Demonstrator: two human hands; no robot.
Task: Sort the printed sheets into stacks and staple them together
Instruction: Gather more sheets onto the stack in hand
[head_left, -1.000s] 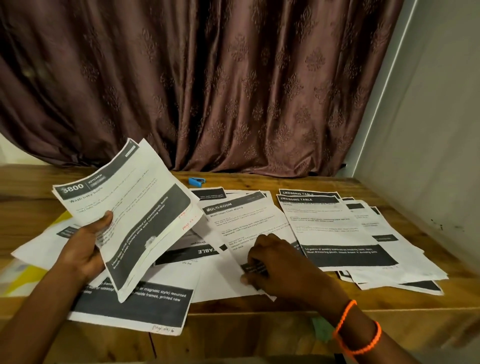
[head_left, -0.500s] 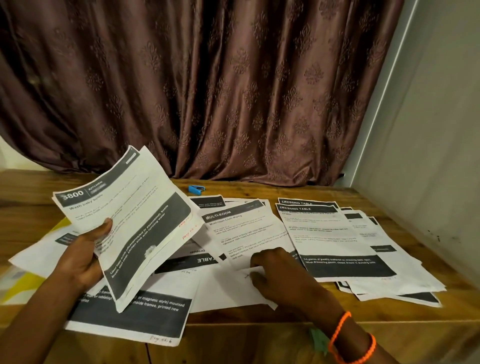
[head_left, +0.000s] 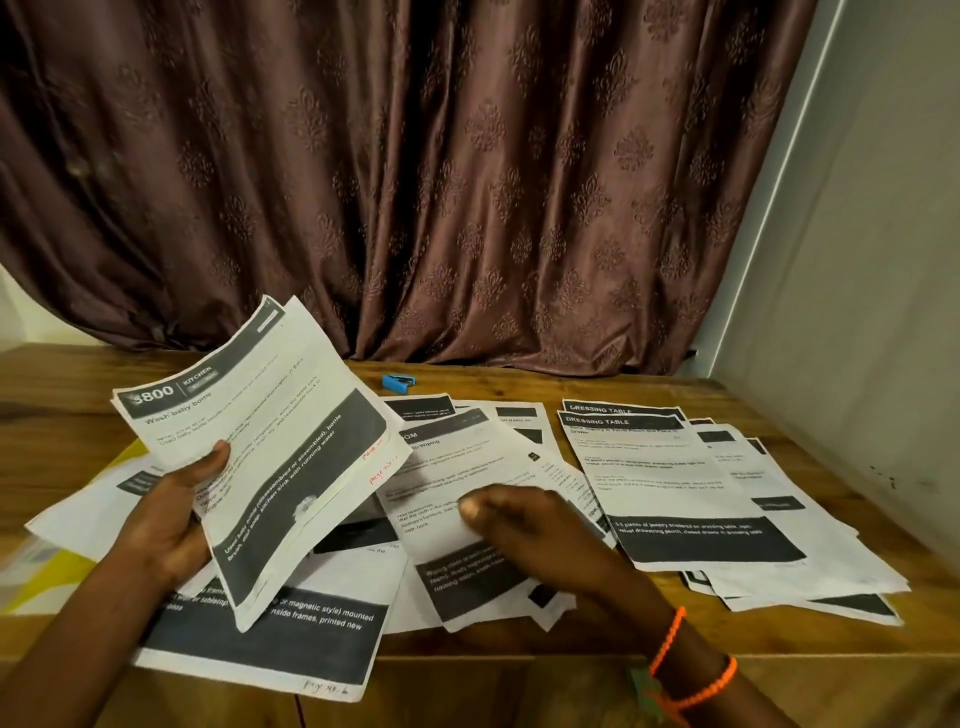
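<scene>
While the sorting is not yet finished and no stapling has begun, we judge the step in hand to be the gathering of like sheets. Our left hand (head_left: 171, 514) grips a thin bundle of kitchen sheets (head_left: 260, 457), thumb on the face and fingers curled behind, raised above the table (head_left: 571, 384) at the near left. Our right hand (head_left: 524, 525) pinches the multi-room sheet (head_left: 452, 499) at its middle, thumb on top, and the sheet's near edge appears lifted off the loose pile (head_left: 291, 639) beneath it. The dressing-table stack (head_left: 670, 483) lies at the right, fanned and not squared. The blue stapler (head_left: 399, 382) sits far from us near the curtain (head_left: 467, 182), well apart from both hands.

We judge the next move to call for deciding where the pinched sheet belongs, then setting it down with its edges aligned; the fanned stacks need squaring before any staple.

Legible writing: the held top sheet reads "3800", "KITCHEN" and "Wash baby bottle", with red handwriting near its right edge beginning "Page"; the number is unclear. The right stack is headed "DRESSING TABLE". The pinched sheet shows "Wiping". The near sheet reads "magnetic style) mounted" and, handwritten at its foot, apparently "Page No: 6". A yellow item (head_left: 57, 577) shows under the left papers
</scene>
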